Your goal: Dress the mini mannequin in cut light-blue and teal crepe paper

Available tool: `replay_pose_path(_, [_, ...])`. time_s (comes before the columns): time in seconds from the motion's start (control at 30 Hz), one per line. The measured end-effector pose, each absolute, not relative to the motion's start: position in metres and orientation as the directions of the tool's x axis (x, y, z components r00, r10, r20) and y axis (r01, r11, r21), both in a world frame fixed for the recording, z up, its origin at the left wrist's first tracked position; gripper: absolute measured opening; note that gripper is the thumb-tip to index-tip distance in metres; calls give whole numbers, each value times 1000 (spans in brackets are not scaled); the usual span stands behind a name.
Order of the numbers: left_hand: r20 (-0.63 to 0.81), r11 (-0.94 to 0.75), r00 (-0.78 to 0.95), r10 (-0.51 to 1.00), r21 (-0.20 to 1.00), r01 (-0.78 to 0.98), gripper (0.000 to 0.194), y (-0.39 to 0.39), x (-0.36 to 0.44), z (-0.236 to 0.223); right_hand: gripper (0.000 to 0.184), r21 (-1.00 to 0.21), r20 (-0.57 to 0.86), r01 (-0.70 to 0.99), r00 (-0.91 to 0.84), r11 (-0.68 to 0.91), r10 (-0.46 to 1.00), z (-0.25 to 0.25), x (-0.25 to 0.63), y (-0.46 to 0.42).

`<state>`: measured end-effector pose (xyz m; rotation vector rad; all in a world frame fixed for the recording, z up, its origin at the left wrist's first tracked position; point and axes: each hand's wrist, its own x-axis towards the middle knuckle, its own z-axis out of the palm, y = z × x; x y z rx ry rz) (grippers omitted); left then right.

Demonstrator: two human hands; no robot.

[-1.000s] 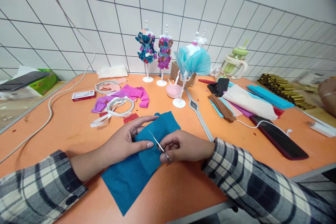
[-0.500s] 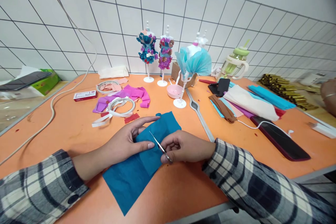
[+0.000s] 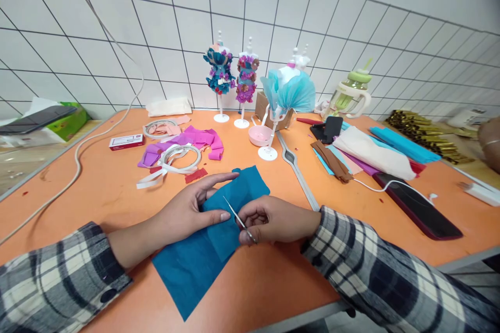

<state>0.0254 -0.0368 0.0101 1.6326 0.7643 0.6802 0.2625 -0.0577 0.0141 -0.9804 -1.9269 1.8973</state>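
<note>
A folded sheet of teal crepe paper (image 3: 191, 276) slants across the front of the table. My left hand (image 3: 191, 210) grips its left edge, thumb pressed on top and the fingers partly hidden behind it. In my right hand (image 3: 269, 218) is a small pair of metal scissors (image 3: 235, 216), held by the handles with curled fingers. The blades point up and left over the paper, their tip near my left thumb. Whether the blades are parted or cutting into the paper, I cannot tell.
Behind stand small decorated dress forms (image 3: 219, 75), a pink bowl (image 3: 260, 135) and a bottle (image 3: 353, 91). Left lie tape rolls (image 3: 183, 169), purple paper scraps (image 3: 211, 140) and a small box (image 3: 127, 142). Right are coloured paper rolls (image 3: 371, 151) and a dark phone (image 3: 424, 210).
Hardly anything differs. The whole view has shifted slightly, while both hands, the teal crepe paper and the scissors keep nearly the same position.
</note>
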Motion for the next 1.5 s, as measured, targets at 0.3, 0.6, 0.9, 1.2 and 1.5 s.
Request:
replay_pose_path(0.3, [9,-121,625,780,983,136,74,-38,25,11,44,-957,-278,266,-732,-115,622,15,262,-58])
replay_pose_path(0.6, [-4,-83,621,784,991,110,73,-39,26,14,46,-962,-269,238,-739,-135,618,16,261,-58])
replay_pose_path(0.9, [-94,78,549,831,996,53,45,-38,27,12,49,-977,-210,167,-670,-130,712,13,260,-57])
replay_pose_path(1.2, [-75,-13,536,841,987,158,40,-36,29,14,48,-978,-206,174,-745,-113,634,17,262,-58])
replay_pose_path(1.5, [-63,-65,527,848,973,221,42,-37,27,14,49,-974,-224,192,-748,-118,625,17,262,-58])
